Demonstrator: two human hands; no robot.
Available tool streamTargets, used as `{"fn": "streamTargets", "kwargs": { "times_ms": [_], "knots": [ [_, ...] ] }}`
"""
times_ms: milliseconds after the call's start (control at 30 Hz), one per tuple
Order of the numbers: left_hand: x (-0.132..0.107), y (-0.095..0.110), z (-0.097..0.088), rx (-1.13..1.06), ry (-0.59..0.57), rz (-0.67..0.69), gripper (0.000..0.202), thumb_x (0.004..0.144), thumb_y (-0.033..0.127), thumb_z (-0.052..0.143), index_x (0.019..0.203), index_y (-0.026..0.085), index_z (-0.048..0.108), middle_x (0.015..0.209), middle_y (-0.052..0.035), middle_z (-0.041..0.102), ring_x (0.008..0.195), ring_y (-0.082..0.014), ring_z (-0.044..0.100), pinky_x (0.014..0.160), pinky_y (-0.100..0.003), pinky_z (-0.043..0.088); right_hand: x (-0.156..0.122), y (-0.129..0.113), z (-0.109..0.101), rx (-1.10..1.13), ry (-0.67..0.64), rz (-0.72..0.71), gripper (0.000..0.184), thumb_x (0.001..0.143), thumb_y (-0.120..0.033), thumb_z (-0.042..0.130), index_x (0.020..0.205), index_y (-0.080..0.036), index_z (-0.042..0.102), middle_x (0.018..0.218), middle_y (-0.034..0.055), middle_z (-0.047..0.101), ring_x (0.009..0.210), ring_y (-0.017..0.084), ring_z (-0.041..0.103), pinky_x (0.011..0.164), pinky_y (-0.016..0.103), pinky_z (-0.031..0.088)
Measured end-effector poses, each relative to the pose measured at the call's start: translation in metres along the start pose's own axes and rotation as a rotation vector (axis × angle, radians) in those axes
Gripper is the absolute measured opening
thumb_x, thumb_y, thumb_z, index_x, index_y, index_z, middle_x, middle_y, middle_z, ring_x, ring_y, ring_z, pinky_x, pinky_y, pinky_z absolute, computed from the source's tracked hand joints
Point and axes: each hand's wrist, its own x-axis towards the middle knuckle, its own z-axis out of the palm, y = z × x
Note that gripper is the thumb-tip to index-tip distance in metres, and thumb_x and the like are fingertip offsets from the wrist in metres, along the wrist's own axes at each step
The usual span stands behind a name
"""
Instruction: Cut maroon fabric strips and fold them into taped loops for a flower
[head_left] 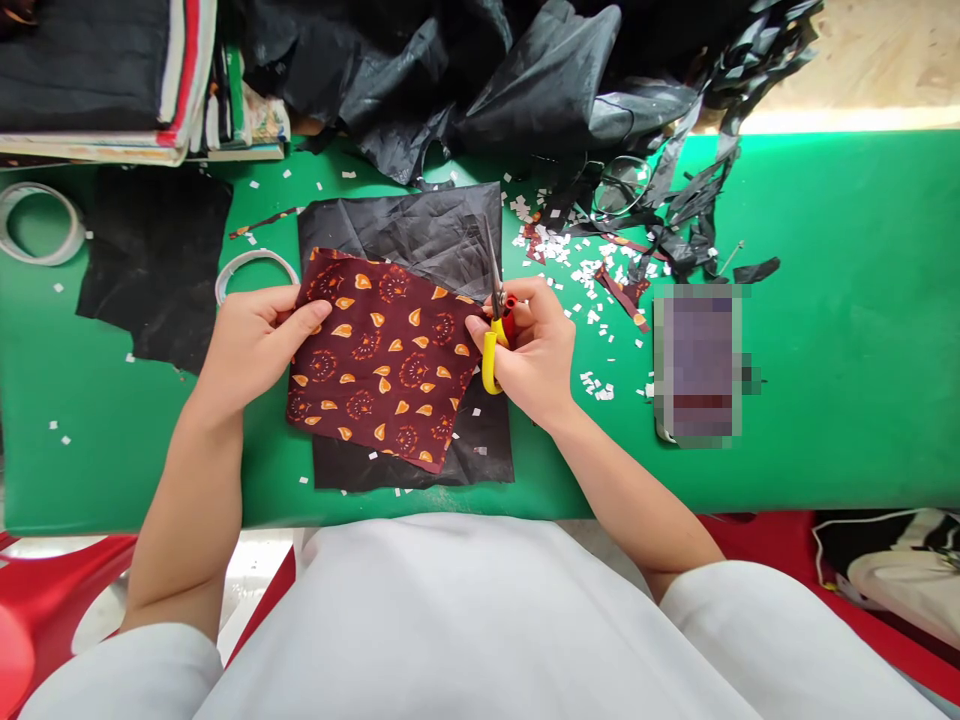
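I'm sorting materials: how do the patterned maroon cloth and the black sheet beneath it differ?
The maroon cloth has orange motifs; the black sheet is plain. The left hand and right hand hold the cloth; the sheet lies on the green table. Both look roughly four-sided.

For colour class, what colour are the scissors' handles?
Handles: yellow and red, best in the head view.

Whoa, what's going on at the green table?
Someone in a white shirt is holding a maroon patterned cloth. The left hand pinches one side; the right hand has the other, and also holds scissors, blades pointing away from the person. Underneath, a black sheet lies on the green table, with little white bits scattered around.
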Motion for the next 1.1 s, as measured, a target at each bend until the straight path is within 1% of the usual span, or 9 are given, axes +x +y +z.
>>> {"fn": "streamTargets", "kwargs": {
  "times_ms": [67, 200, 400, 633, 733, 867, 933, 1033, 1100],
  "knots": [
    [0.002, -0.005, -0.002, 0.014, 0.035, 0.024, 0.029, 0.075, 0.036, 0.062, 0.06, 0.012, 0.064, 0.051, 0.0021, 0.054, 0.048, -0.006, 0.041, 0.04, -0.017, 0.029, 0.0, -0.001, 0.0, 0.004, 0.028, -0.013, 0.035, 0.065, -0.038, 0.074, 0.083, -0.023, 0.048, 0.074, -0.0043, 0.05, 0.056, 0.006, 0.044, 0.047, 0.02, 0.036],
    [0.005, -0.013, -0.003, -0.087, 0.072, 0.049, 0.026, 0.074, 0.036, 0.064, 0.066, 0.011, 0.067, 0.054, 0.003, 0.051, 0.052, -0.0059, 0.041, 0.044, -0.017, 0.031, 0.002, -0.002, -0.001, 0.018, 0.065, -0.01, 0.036, 0.064, -0.036, 0.076, 0.082, -0.023, 0.047, 0.071, -0.0052, 0.049, 0.053, 0.005, 0.043, 0.046, 0.02, 0.036],
    [0.004, -0.013, -0.003, -0.204, 0.026, 0.064, 0.024, 0.076, 0.032, 0.065, 0.09, 0.014, 0.069, 0.075, 0.0016, 0.065, 0.063, -0.0075, 0.05, 0.055, -0.02, 0.044, 0.004, -0.003, -0.002, 0.072, 0.109, -0.011, 0.037, 0.063, -0.034, 0.077, 0.08, -0.023, 0.047, 0.07, -0.0061, 0.051, 0.061, 0.007, 0.052, 0.052, 0.02, 0.044],
    [0.003, -0.013, -0.004, -0.214, -0.009, 0.05, 0.026, 0.077, 0.034, 0.064, 0.095, 0.014, 0.068, 0.083, 0.0016, 0.068, 0.07, -0.0107, 0.054, 0.061, -0.025, 0.048, 0.006, -0.003, -0.002, 0.125, 0.117, -0.036, 0.036, 0.063, -0.034, 0.077, 0.079, -0.023, 0.046, 0.075, -0.0062, 0.056, 0.068, 0.008, 0.058, 0.06, 0.021, 0.05],
    [0.006, -0.019, -0.004, -0.251, -0.002, 0.051, 0.027, 0.076, 0.033, 0.066, 0.096, 0.015, 0.068, 0.081, 0.0017, 0.068, 0.069, -0.0103, 0.055, 0.06, -0.025, 0.049, 0.006, -0.003, -0.002, 0.125, 0.115, -0.017, 0.037, 0.062, -0.035, 0.077, 0.079, -0.023, 0.046, 0.075, -0.0057, 0.057, 0.07, 0.009, 0.059, 0.061, 0.022, 0.051],
    [0.009, -0.023, -0.003, -0.322, 0.015, 0.046, 0.027, 0.073, 0.032, 0.07, 0.095, 0.016, 0.069, 0.075, 0.001, 0.067, 0.063, -0.0087, 0.054, 0.053, -0.021, 0.046, 0.005, -0.005, -0.002, 0.112, 0.122, 0.004, 0.039, 0.062, -0.039, 0.077, 0.079, -0.023, 0.046, 0.075, -0.0047, 0.057, 0.069, 0.01, 0.059, 0.06, 0.023, 0.051],
    [0.008, -0.02, -0.003, -0.346, -0.017, 0.031, 0.032, 0.074, 0.036, 0.069, 0.098, 0.016, 0.068, 0.078, -0.0006, 0.068, 0.064, -0.0096, 0.056, 0.054, -0.022, 0.048, 0.006, -0.005, -0.003, 0.101, 0.133, -0.002, 0.039, 0.061, -0.04, 0.077, 0.078, -0.023, 0.046, 0.074, -0.0046, 0.057, 0.068, 0.01, 0.059, 0.059, 0.023, 0.051],
    [0.005, -0.01, -0.002, -0.353, -0.1, 0.01, 0.039, 0.073, 0.041, 0.069, 0.104, 0.017, 0.066, 0.086, -0.003, 0.069, 0.068, -0.0111, 0.059, 0.062, -0.028, 0.054, 0.006, -0.005, -0.003, 0.099, 0.145, -0.006, 0.04, 0.061, -0.041, 0.077, 0.079, -0.024, 0.046, 0.074, -0.0048, 0.056, 0.067, 0.01, 0.058, 0.058, 0.024, 0.051],
    [0.003, -0.005, -0.001, -0.328, -0.139, -0.007, 0.039, 0.073, 0.042, 0.069, 0.104, 0.017, 0.066, 0.087, -0.0037, 0.07, 0.066, -0.0104, 0.059, 0.064, -0.028, 0.056, 0.006, -0.005, -0.004, 0.099, 0.152, -0.011, 0.039, 0.061, -0.041, 0.077, 0.079, -0.024, 0.046, 0.073, -0.0047, 0.056, 0.066, 0.01, 0.057, 0.057, 0.024, 0.05]
  ]
}}
